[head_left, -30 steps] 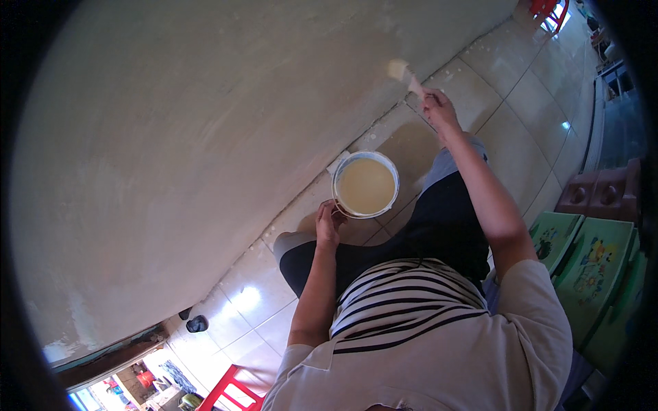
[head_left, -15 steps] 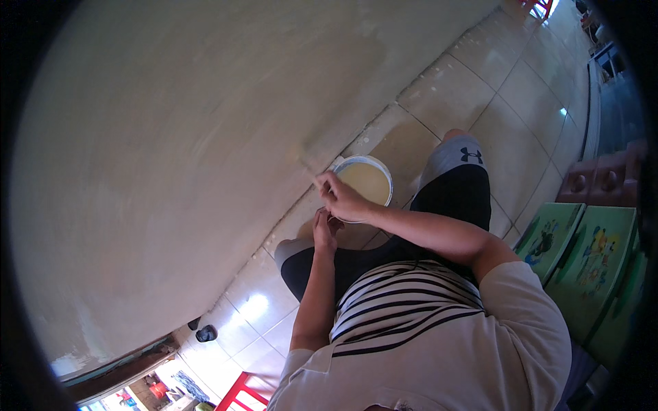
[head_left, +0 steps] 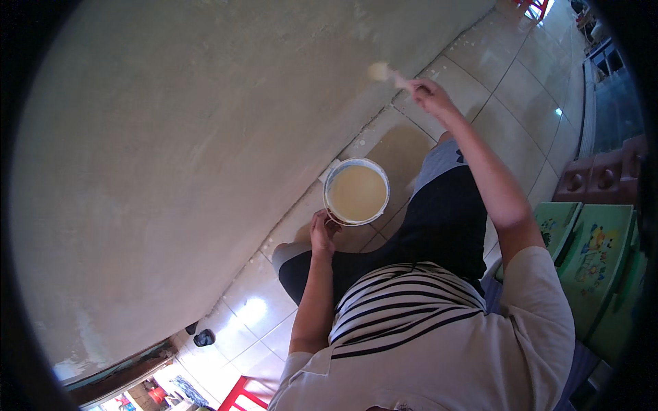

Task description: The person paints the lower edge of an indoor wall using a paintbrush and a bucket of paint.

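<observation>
My right hand is stretched out far and to the right, closed around the handle of a paintbrush. The brush's pale, paint-loaded head is at the wall, close above where it meets the floor; motion blurs it, so I cannot tell whether it touches. A round white bucket of cream-coloured paint stands between my knees, beside the wall. At its near left edge my left hand has its fingers curled on the bucket's rim or thin handle; the fingertips are partly hidden.
Light floor tiles run along the wall. To my right are green drawers with printed pictures and a brown moulded plastic piece. Red chairs show at lower left and top right. A dark shoe-like object lies by the wall.
My right hand has swung away from the bucket with the paintbrush, far and right along the wall. The bucket's paint surface is now uncovered. My left hand stays at the rim.
</observation>
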Tool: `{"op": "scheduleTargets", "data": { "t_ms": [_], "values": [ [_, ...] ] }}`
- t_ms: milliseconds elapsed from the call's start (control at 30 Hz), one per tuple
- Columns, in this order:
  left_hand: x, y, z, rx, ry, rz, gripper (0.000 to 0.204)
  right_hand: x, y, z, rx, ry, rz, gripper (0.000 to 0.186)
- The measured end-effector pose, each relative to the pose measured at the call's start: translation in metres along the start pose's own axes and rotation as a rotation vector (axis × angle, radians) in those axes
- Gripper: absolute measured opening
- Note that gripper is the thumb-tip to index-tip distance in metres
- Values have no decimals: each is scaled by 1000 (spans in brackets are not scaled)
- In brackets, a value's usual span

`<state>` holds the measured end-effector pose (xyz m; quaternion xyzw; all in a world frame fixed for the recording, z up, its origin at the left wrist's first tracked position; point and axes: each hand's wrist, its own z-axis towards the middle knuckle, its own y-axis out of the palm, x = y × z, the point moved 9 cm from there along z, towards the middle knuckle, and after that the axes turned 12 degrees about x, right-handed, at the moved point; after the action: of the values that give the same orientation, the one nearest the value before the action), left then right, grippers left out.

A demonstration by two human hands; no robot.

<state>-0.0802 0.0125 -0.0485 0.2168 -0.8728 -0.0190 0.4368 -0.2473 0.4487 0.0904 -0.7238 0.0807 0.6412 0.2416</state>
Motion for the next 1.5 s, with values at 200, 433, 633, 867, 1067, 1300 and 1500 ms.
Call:
{"op": "scheduleTargets", "data": {
  "t_ms": [200, 433, 633, 867, 1067, 1300, 1500],
  "values": [
    [-1, -2, 1, 38, -24, 18, 22, 14, 8, 2, 216, 104, 266, 26],
    [4, 4, -2, 26, -5, -1, 23, 5, 144, -131, -110, -63, 76, 22],
    [2, 2, 1, 21, -16, -5, 21, -46, 120, -182, -342, -305, -251, 22],
    [1, 2, 5, 28, -30, -1, 23, -20, 155, -207, -546, -604, -812, 17],
    [4, 0, 2, -17, -27, 63, 29, 16, 201, -205, -601, -620, -954, 21],
    [1, -5, 6, -12, -29, 37, 28, 44, 216, -206, -621, -651, -969, 22],
    [3, -2, 4, -19, -27, 49, 29, 58, 195, -178, -628, -401, -886, 22]
  ]
}}
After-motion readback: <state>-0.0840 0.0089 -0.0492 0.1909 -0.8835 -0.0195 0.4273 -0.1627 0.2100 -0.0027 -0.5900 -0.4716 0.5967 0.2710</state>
